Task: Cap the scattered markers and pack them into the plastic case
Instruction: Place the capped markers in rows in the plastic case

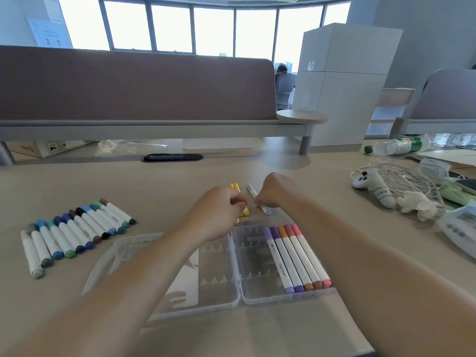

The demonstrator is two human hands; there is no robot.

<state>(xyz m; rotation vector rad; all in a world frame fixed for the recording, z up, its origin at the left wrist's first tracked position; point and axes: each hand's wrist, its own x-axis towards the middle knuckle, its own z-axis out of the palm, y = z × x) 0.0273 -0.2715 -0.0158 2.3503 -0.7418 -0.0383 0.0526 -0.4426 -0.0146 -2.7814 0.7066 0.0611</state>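
The markers are light, stiff plastic sticks with smooth, round bodies. I judge they roll easily and may slip, so it is better to take one at the middle of the white body, and to press the cap straight on at the end.

Just above the centre of the frame lie some yellow markers (235, 188) and, just to the right of them, one pale lilac marker (252, 190). The left hand (219, 207) lies over the yellow markers with its fingers curled around them. The right hand (273, 191) is curled down on the lilac marker, but its fingertips are hidden, so I cannot tell if it really pinches it.

Below the hands, in the lower centre, the clear plastic case (216, 264) lies open. It looks thin and a little flexible, so it may slide when pushed. Its right half holds five markers (296, 258), side by side and capped.

At the left of the frame a row of blue, green and grey markers (77, 228) waits on the table (154, 181). At the upper right lie a water bottle (401, 145) and white cables (401, 176).
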